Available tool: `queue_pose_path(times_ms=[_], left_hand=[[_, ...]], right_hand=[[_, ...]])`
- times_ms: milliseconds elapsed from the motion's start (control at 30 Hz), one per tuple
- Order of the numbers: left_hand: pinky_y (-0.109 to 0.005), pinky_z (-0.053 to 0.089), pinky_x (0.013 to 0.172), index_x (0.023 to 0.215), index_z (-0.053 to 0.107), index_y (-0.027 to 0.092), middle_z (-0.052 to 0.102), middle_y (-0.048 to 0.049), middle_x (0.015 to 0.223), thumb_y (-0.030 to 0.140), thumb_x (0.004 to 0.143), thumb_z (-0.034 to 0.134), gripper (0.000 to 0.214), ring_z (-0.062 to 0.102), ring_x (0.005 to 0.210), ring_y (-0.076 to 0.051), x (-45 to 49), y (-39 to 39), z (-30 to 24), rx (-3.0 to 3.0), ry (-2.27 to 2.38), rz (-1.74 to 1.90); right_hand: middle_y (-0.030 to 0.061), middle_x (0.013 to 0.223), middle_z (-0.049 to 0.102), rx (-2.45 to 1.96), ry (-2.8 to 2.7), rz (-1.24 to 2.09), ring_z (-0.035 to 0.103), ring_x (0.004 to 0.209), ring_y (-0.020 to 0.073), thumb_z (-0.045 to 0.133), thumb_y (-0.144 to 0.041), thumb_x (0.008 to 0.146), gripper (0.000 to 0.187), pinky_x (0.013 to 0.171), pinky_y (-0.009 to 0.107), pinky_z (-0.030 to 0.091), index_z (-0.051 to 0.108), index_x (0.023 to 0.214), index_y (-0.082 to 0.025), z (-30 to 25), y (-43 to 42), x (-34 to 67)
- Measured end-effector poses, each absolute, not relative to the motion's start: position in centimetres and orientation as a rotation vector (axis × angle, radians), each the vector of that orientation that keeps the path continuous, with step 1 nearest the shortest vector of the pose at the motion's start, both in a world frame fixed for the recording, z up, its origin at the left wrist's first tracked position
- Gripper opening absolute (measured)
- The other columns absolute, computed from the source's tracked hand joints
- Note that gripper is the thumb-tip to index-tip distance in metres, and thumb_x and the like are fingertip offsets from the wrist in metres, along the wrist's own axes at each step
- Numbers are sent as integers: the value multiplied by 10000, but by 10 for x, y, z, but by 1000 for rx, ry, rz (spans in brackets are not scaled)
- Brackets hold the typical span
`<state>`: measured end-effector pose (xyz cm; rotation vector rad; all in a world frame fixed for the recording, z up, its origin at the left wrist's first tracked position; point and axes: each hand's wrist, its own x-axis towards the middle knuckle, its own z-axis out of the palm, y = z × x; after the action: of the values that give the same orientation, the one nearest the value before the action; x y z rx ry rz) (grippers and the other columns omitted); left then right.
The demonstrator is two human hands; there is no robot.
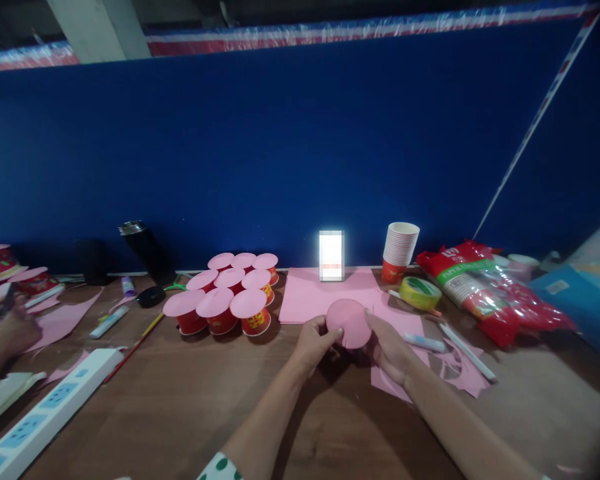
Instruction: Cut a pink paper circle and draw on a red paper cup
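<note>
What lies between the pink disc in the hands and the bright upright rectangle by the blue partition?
Pink sheets; in the head view they show beyond the held disc, reaching the foot of the bright rectangle.

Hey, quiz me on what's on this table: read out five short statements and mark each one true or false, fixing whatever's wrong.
1. The left hand and right hand both touch the pink paper disc. True.
2. The stack of paper cups lies on its side. False: the stack of paper cups stands upright.
3. Nine pink-topped cups stand together. True.
4. The yellow tape roll sits beside the power strip. False: the yellow tape roll is near the stack of paper cups; the power strip is far to the left.
5. A red plastic bag lies on the right side. True.
</note>
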<state>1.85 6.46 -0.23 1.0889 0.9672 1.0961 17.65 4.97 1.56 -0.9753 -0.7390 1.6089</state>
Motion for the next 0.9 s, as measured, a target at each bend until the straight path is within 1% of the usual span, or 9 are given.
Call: queue_pose_path(times_ms=[100, 167, 267, 367, 433, 533, 633, 767, 900], left_hand=[[-191, 360, 424, 801, 645, 111, 631, -7, 598, 444, 600, 784, 413, 498, 441, -76, 19, 63, -1, 1102, 1000, 1078], [-178, 338, 424, 774, 647, 110, 627, -6, 592, 437, 608, 782, 391, 478, 442, -60, 18, 62, 1, 1122, 1006, 1082], [-177, 330, 421, 754, 642, 109, 641, -23, 612, 439, 617, 777, 382, 494, 458, -66, 17, 61, 3, 1137, 985, 1068], [-175, 324, 405, 806, 651, 104, 659, -43, 665, 426, 616, 782, 396, 528, 489, -84, 17, 61, 5, 1147, 985, 1070], [-171, 318, 394, 859, 661, 106, 658, -41, 689, 413, 611, 789, 415, 543, 514, -93, 17, 62, 6, 1150, 970, 1080], [-183, 370, 422, 908, 663, 115, 654, -31, 713, 403, 584, 809, 458, 563, 543, -106, 17, 63, 5, 1093, 929, 1080], [-224, 459, 526, 871, 659, 112, 654, -25, 721, 388, 550, 834, 458, 567, 561, -103, 19, 63, 2, 998, 882, 1084], [-256, 493, 626, 857, 669, 105, 657, -39, 743, 379, 538, 850, 458, 585, 627, -115, 20, 62, 0, 963, 816, 1093], [-262, 504, 612, 901, 665, 115, 645, -43, 777, 478, 590, 803, 498, 579, 625, -108, 20, 62, 1, 908, 848, 1112]], right_hand=[[39, 708, 716, -941, -688, 1639, 668, 610, 173, 714, -317, 760, 210, 467, 236, 507, 633, 881, -166, 15, 50, 177], [45, 704, 720, -954, -671, 1662, 676, 602, 178, 699, -302, 771, 198, 471, 244, 517, 634, 895, -161, 15, 50, 177], [58, 712, 728, -950, -683, 1684, 693, 640, 197, 684, -322, 784, 204, 516, 267, 545, 643, 888, -152, 16, 49, 177], [52, 731, 735, -945, -700, 1658, 703, 702, 212, 698, -359, 772, 225, 574, 285, 562, 657, 869, -160, 16, 49, 177], [42, 738, 738, -967, -727, 1633, 702, 710, 213, 718, -379, 749, 243, 578, 284, 558, 666, 857, -168, 15, 50, 177], [36, 730, 737, -993, -779, 1594, 693, 671, 210, 746, -412, 707, 277, 542, 275, 536, 674, 820, -170, 14, 50, 177], [26, 694, 727, -1007, -780, 1556, 671, 606, 191, 774, -426, 666, 294, 513, 263, 513, 671, 771, -171, 14, 50, 176], [16, 661, 714, -1020, -786, 1545, 639, 549, 166, 793, -436, 640, 318, 498, 254, 492, 674, 761, -168, 15, 49, 176], [2, 626, 694, -1025, -785, 1537, 626, 545, 155, 805, -443, 624, 338, 496, 246, 485, 682, 773, -166, 16, 48, 175]])
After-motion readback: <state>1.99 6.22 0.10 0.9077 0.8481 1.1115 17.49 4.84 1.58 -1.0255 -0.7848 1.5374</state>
